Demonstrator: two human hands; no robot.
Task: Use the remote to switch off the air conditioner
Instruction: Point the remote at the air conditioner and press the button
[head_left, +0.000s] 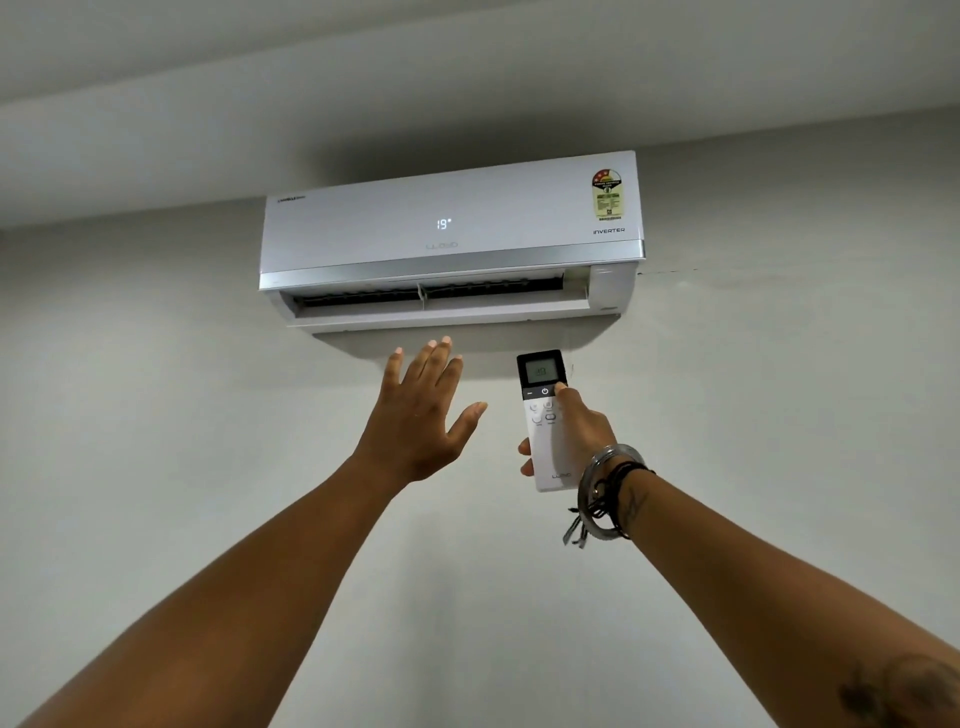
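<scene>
Grey wall (156, 415), split AC (452, 234) on, showing 19. Right hand (576, 431) clamped round remote (545, 415), thumb beside pwr btn (544, 391); left hand (421, 415) spread, empty. Shift thumb onto pwr, keep aimed at unit.

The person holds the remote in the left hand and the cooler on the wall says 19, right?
Almost. The remote is in the right hand, the one with the bracelets, its thumb up by the power button. The left hand is empty, fingers spread below the air conditioner. The head view shows this. The unit's display does read 19.
</scene>
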